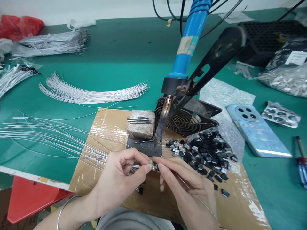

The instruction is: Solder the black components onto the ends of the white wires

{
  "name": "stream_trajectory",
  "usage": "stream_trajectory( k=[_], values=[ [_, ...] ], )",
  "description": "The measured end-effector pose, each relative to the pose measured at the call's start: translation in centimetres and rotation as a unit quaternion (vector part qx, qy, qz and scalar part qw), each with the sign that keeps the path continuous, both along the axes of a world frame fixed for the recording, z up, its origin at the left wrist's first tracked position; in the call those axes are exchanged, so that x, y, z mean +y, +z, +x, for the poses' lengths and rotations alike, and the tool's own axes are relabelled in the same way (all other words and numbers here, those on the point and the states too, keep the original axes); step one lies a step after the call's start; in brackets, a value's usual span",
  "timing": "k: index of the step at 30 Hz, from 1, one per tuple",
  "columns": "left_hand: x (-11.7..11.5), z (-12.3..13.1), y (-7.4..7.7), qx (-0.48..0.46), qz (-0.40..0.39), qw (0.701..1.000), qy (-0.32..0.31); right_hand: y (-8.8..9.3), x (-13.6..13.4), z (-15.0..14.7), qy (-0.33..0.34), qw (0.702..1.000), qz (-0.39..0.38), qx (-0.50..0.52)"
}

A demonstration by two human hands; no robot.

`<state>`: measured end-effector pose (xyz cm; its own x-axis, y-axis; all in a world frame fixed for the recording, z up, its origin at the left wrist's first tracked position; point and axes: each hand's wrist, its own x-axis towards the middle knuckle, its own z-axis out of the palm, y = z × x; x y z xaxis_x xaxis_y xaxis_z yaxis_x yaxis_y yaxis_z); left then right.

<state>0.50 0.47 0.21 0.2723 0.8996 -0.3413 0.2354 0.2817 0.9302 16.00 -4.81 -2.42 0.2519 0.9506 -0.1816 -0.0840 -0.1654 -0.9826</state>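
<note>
My left hand [122, 180] is closed in a pinch, thumb against forefinger, on the end of a thin white wire. Facing it, my right hand [189, 191] pinches a small dark connector [155, 166] with metal pins; the fingertips of both hands nearly meet there. A thin strand, perhaps solder wire [184, 182], runs across my right palm toward the wrist. Just above my fingers, the tip of a blue-handled soldering iron [164, 118] points down, fixed in a black stand [216, 57]. Loose white wires [59, 139] fan out left of my left hand.
Black connectors [206, 153] lie heaped on the cardboard [242, 198] at right. Behind the iron tip are a black fan [184, 119] and a wrapped block [141, 131]. A bundle of white wires [96, 95], a blue phone [261, 134] and a screwdriver [301, 163] rest on the green mat.
</note>
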Motion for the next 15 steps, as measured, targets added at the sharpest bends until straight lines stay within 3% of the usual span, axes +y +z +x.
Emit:
stream_trajectory(
  k=[15],
  values=[
    [0.1, 0.1, 0.18, -0.013, -0.002, 1.0, -0.009, 0.36, -0.1, -0.01, 0.022, 0.998, 0.032, -0.052]
  ],
)
